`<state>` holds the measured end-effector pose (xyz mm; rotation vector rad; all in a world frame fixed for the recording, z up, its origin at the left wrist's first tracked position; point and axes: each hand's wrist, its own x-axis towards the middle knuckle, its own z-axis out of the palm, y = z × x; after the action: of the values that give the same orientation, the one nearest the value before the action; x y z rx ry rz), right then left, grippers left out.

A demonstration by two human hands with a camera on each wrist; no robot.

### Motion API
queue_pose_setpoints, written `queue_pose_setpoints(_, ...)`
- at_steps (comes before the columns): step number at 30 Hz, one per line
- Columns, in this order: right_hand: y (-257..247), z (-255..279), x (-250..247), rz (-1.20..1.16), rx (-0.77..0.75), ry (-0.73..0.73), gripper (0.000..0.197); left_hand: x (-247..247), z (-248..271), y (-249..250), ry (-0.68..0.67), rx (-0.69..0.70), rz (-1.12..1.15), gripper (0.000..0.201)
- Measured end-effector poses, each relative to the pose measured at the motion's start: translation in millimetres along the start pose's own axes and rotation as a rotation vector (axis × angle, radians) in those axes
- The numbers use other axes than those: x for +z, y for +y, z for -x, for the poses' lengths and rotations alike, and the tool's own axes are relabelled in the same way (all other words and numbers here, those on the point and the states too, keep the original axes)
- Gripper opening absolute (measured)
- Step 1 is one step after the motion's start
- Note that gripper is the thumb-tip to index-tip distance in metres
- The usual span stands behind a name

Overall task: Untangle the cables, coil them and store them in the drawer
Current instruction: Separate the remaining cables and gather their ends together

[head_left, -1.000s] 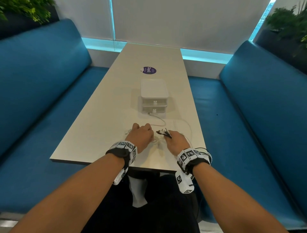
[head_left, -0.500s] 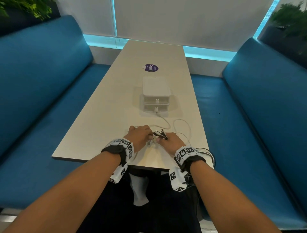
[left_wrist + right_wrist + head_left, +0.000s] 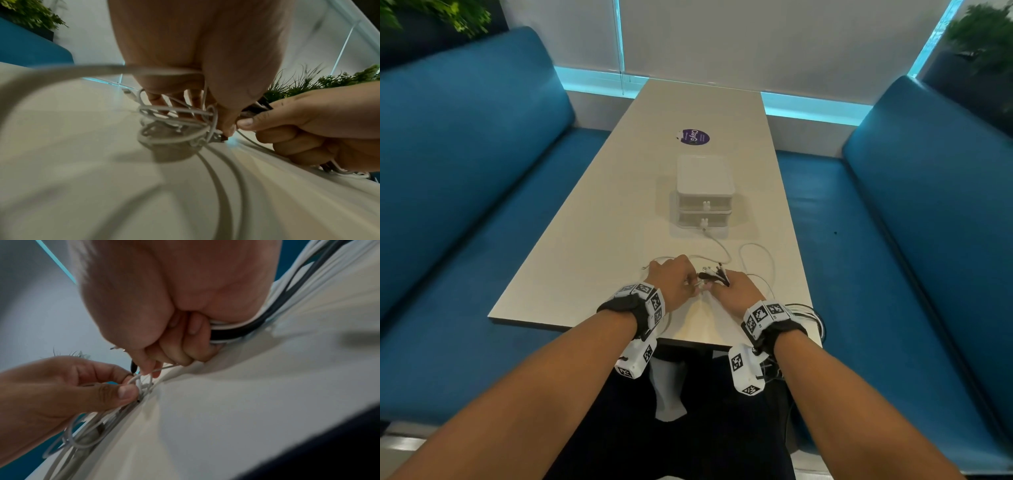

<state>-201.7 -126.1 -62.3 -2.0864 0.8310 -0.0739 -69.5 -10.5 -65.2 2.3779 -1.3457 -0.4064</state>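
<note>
In the head view I see my left hand [image 3: 671, 279] and right hand [image 3: 739, 291] meeting low at centre over the tangle of thin white cables [image 3: 753, 260]; the small white two-drawer box [image 3: 704, 192] above them sits closed. Left wrist view: fingers pinch the knot [image 3: 176, 123]. Right wrist view: fingers [image 3: 180, 352] curl around a black-and-white bundle [image 3: 228, 332]. Untangling has barely started; coiling and storing remain.

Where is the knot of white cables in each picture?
Head: tangle of white cables low centre, between left hand and right hand.
Left wrist: centre.
Right wrist: lower left.
Shared landmark: both hands meeting at it.
</note>
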Motion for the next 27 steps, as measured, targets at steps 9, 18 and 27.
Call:
queue_pose_setpoints(9,4,-7,8,-0.148,0.118,0.117,0.026,4,4,7,0.077,0.05,-0.049,0.015)
queue_pose_setpoints(18,-1,-7,4,-0.178,0.212,0.134,0.01,-12,11,12,0.065,0.086,-0.159,0.014)
queue_pose_setpoints(27,-1,2,1,0.047,0.103,0.044,0.024,-31,4,-17,0.092,0.006,-0.373,0.028)
